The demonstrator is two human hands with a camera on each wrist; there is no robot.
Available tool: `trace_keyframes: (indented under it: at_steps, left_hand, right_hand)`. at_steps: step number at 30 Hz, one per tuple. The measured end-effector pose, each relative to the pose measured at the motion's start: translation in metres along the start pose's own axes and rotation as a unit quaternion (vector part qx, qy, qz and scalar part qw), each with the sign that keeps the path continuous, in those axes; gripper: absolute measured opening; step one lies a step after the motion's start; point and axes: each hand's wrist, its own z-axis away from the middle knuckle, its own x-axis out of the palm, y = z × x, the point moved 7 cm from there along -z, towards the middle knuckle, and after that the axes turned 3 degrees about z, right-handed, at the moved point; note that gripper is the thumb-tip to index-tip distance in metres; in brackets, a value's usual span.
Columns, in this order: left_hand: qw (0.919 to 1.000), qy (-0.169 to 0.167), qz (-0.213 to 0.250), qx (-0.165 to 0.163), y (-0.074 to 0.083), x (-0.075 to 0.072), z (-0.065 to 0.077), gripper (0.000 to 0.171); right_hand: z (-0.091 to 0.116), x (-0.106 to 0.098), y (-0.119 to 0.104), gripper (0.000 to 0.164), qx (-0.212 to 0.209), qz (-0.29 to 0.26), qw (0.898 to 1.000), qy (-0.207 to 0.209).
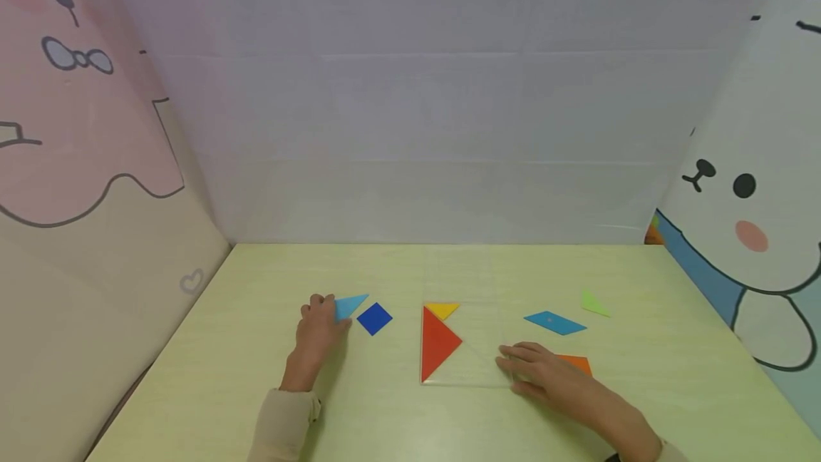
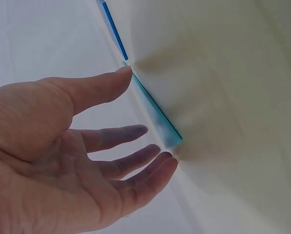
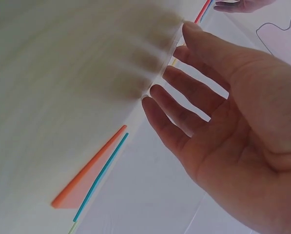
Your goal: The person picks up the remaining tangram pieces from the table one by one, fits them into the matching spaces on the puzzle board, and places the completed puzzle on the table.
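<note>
My left hand (image 1: pixel 317 326) is at the light blue triangle (image 1: pixel 348 306), its fingers covering the left part. In the left wrist view the thumb is by one end of the triangle (image 2: pixel 157 114) and the fingertips by the other, loosely bent. Just to its right lies a dark blue square (image 1: pixel 375 319). My right hand (image 1: pixel 541 376) rests with spread, relaxed fingers at the right edge of a clear square tray (image 1: pixel 474 385). Inside the tray, a large red triangle (image 1: pixel 439 344) lies along the left side, and a small yellow triangle (image 1: pixel 442 310) sits at the top left.
An orange piece (image 1: pixel 577 362) lies partly hidden behind the right hand. Farther back on the right are a blue parallelogram (image 1: pixel 555 322) and a small green triangle (image 1: pixel 594 304). Printed cloth walls (image 1: pixel 410 127) border the pale table (image 1: pixel 288 262).
</note>
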Motion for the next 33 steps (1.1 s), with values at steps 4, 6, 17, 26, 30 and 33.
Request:
trace_keyframes:
  at_steps: [4,6,17,26,30,33]
  left_hand:
    - [0.9999,-0.011,-0.012,0.002,-0.001,0.000,-0.003,0.055]
    - [0.9998,-0.016,-0.012,0.002,-0.002,0.000,-0.004,0.054]
    - [0.9996,-0.007,0.022,0.017,-0.007,-0.004,-0.004,0.046]
    - [0.9989,-0.008,0.043,0.013,-0.012,-0.004,-0.008,0.046]
    - [0.9980,-0.006,0.062,0.009,-0.014,-0.005,-0.008,0.048]
    - [0.9973,-0.004,0.073,0.007,-0.014,-0.005,-0.009,0.047]
  right_hand:
    - [0.001,0.000,0.000,0.041,-0.006,0.002,1.000,0.002]
    - [0.001,0.000,0.000,0.042,-0.005,0.001,1.000,0.003]
    - [0.001,0.000,0.000,0.042,-0.002,-0.005,1.000,-0.005]
    - [0.000,0.001,0.001,0.042,-0.001,-0.012,1.000,-0.009]
    - [0.000,0.001,0.001,0.042,0.001,-0.016,1.000,-0.009]
    - [0.000,0.001,0.002,0.042,0.008,-0.019,1.000,-0.014]
